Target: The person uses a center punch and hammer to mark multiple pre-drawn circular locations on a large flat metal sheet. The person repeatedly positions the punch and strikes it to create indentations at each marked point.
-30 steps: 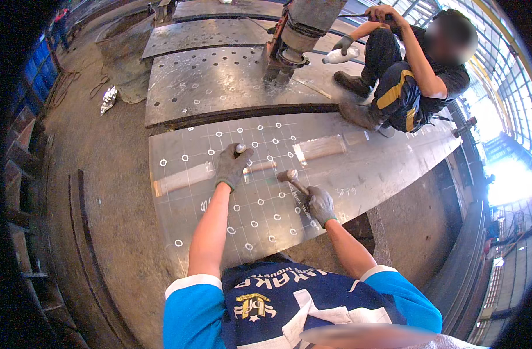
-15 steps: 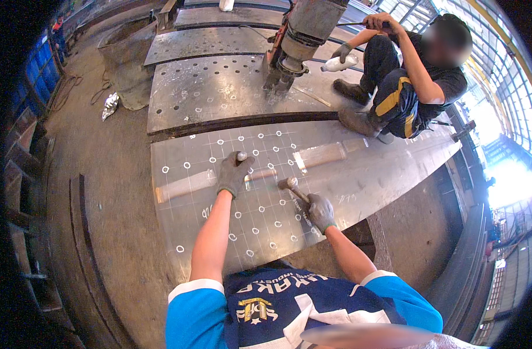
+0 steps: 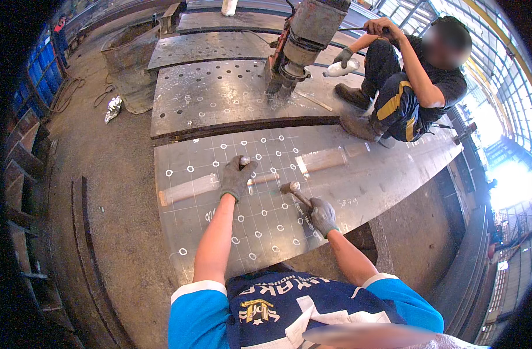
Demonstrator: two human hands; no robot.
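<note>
My gloved left hand [image 3: 238, 177] is closed around a short metal punch [image 3: 245, 160], whose rounded top shows above the fingers. Its tip is hidden beneath the hand, over a large steel plate [image 3: 254, 200] marked with chalk lines and white circles. To the right, my gloved right hand [image 3: 323, 217] grips the handle of a hammer [image 3: 290, 188]. The hammer head is low over the plate, apart from the punch; I cannot tell whether it touches the steel.
A co-worker [image 3: 405, 87] squats on the plate's far right, holding a white bottle [image 3: 341, 68]. A drilling machine [image 3: 295, 46] stands over a second, drilled plate [image 3: 208, 96] beyond a dark gap. At far left are a large bin [image 3: 131, 70] and crumpled foil [image 3: 113, 109] on the floor.
The whole view has shifted slightly, with the plate appearing a little lower and to the right. Both hands keep nearly the same places over the plate, with the punch and hammer still held.
</note>
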